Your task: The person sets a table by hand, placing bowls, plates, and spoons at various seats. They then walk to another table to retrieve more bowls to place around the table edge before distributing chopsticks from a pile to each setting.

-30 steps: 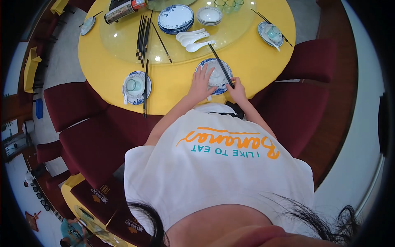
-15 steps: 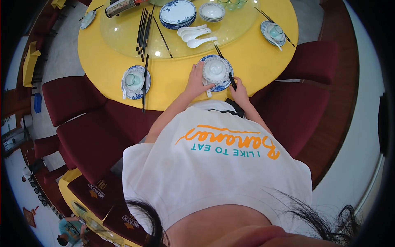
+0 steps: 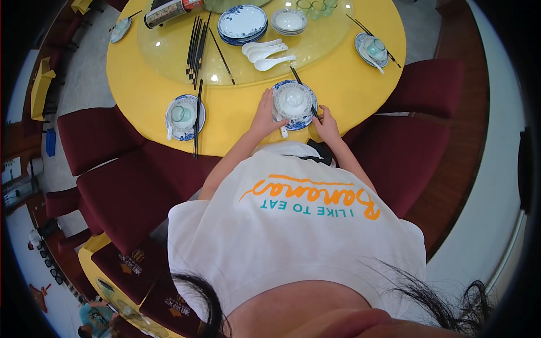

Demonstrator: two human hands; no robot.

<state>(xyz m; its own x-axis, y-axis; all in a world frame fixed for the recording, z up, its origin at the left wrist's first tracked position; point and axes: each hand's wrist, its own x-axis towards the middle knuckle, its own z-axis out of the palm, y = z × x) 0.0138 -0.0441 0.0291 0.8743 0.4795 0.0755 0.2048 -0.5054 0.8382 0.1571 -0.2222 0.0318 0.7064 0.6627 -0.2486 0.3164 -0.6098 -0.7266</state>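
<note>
In the head view, a blue-and-white plate (image 3: 305, 122) near the table's front edge carries a patterned white bowl (image 3: 293, 99) with a smaller white cup or bowl inside it. My left hand (image 3: 263, 117) curves along the left side of the plate and bowl, fingers stretched and thumb apart at the near edge. A white spoon (image 3: 283, 131) pokes out just below that thumb. Black chopsticks (image 3: 297, 75) slant along the plate's right side. My right hand (image 3: 327, 125) has its fingers closed on their near end, which it partly hides.
The yellow table (image 3: 242, 132) bears a glass turntable (image 3: 160, 56) with stacked plates (image 3: 242, 21), bowls (image 3: 289, 21), white spoons (image 3: 274, 61), loose chopsticks (image 3: 197, 45) and green glasses (image 3: 317, 8). Place settings stand at left (image 3: 185, 116) and right (image 3: 372, 49). Maroon chairs (image 3: 115, 194) flank me.
My right fingers have shifted slightly toward the plate along the chopsticks, covering more of their near end. The left hand stays beside the bowl. The whole view has shifted a little.
</note>
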